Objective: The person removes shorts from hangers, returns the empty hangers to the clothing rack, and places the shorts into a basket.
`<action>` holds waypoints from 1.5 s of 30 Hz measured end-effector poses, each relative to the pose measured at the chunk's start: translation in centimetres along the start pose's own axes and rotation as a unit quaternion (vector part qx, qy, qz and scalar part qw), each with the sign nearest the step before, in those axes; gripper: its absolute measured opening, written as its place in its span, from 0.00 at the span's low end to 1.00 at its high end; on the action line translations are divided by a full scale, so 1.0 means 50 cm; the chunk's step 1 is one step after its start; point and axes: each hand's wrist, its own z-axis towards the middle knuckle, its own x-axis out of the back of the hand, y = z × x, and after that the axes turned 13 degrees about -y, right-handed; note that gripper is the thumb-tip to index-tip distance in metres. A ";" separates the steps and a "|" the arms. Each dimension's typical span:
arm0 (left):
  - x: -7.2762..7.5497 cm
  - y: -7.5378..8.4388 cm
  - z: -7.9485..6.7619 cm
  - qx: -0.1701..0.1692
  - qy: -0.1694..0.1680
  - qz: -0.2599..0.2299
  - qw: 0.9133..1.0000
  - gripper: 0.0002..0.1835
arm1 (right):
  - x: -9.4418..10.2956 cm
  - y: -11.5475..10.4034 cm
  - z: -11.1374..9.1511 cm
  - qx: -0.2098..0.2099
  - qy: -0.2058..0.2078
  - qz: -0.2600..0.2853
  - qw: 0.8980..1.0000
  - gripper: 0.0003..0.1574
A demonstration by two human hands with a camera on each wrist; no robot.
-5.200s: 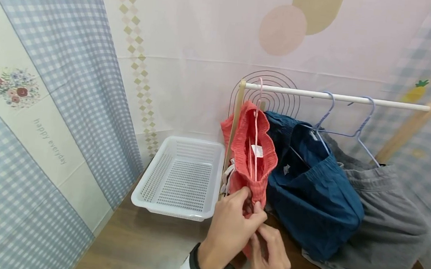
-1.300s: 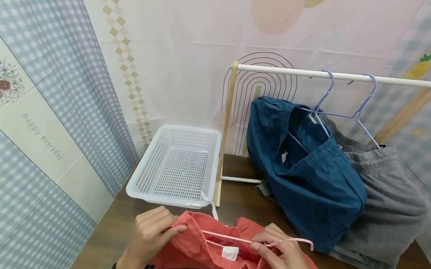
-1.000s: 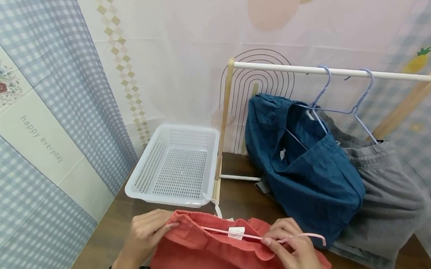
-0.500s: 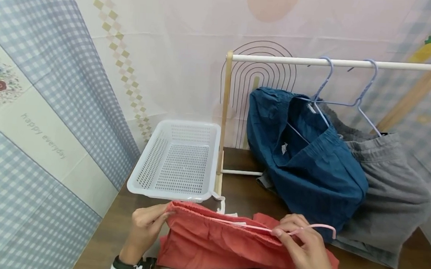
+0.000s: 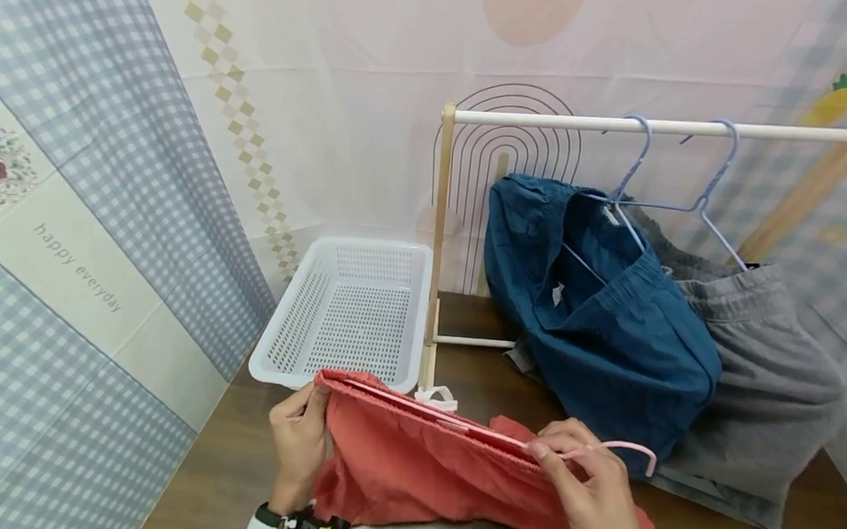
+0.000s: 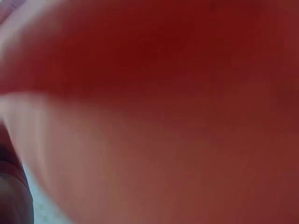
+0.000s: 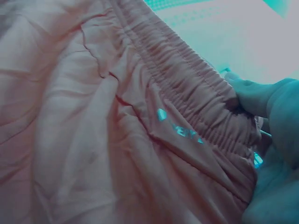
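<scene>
Coral-red shorts (image 5: 438, 474) with an elastic waistband stretch between both hands, low in the head view. My left hand (image 5: 301, 432) pinches the waistband's left end, thumb on the near side. A pink hanger (image 5: 624, 448) runs along inside the waistband, its hook sticking out to the right. My right hand (image 5: 589, 477) grips the hanger and the waistband close to the hook. Red cloth (image 6: 163, 116) blurs nearly the whole left wrist view. Small printed letters and the gathered waistband (image 7: 187, 88) show in the right wrist view, with the right thumb (image 7: 252, 95) against it.
A white perforated basket (image 5: 261, 368) stands behind the left hand. Right of it rises a rack with a white rail (image 5: 537, 121). Blue shorts (image 5: 610, 343) and grey shorts (image 5: 747, 377) hang there on blue hangers. A white drawstring (image 5: 436, 396) lies by the rack's foot.
The red shorts on the pink hanger have come off the rack to the front. Lately the left hand has lifted its end of the waistband, and the waist opening has narrowed.
</scene>
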 end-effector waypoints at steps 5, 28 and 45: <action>-0.050 0.009 0.002 0.122 0.078 -0.169 0.975 0.20 | -0.012 -0.007 0.003 0.015 0.020 0.008 1.000 0.12; -0.022 -0.019 -0.015 0.252 0.073 0.020 0.965 0.18 | -0.017 -0.044 0.007 -0.055 -0.038 -0.062 0.996 0.07; -0.111 -0.009 -0.039 0.284 -0.029 -0.052 0.957 0.19 | -0.017 -0.055 0.016 -0.036 0.039 0.010 0.999 0.06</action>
